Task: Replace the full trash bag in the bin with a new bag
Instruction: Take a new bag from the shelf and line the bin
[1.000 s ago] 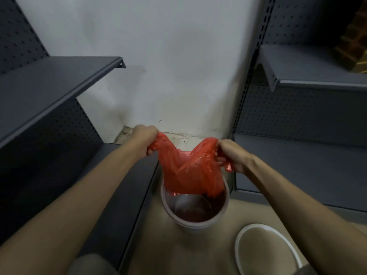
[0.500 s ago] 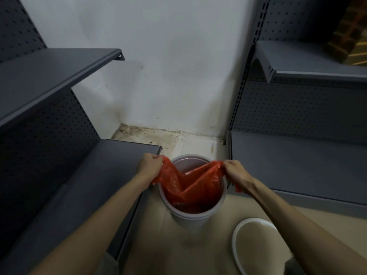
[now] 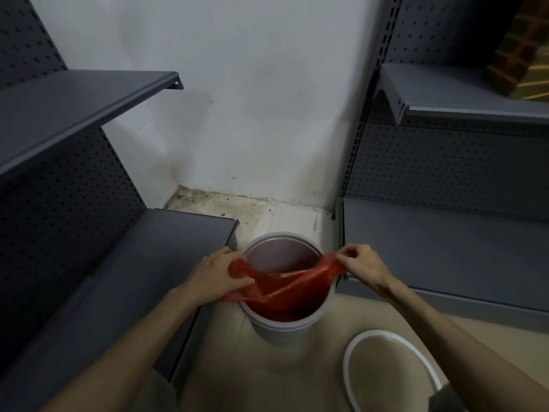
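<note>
A round white bin (image 3: 282, 330) stands on the tiled floor between two shelf units. A thin red plastic bag (image 3: 285, 288) hangs inside it, its mouth stretched across the opening. My left hand (image 3: 215, 276) grips the bag's edge at the bin's left rim. At the right rim, my right hand (image 3: 361, 264) pinches the other edge. The bag's bottom lies deep in the bin. The far inner wall of the bin is still bare.
A white ring (image 3: 389, 370) lies on the floor to the right of the bin. Grey metal shelves (image 3: 98, 286) flank the bin closely on the left, and more shelves (image 3: 445, 248) on the right. A white wall (image 3: 252, 114) stands behind.
Both hands have lowered the red bag from above the bin down into it and pulled its mouth wider towards the rim.
</note>
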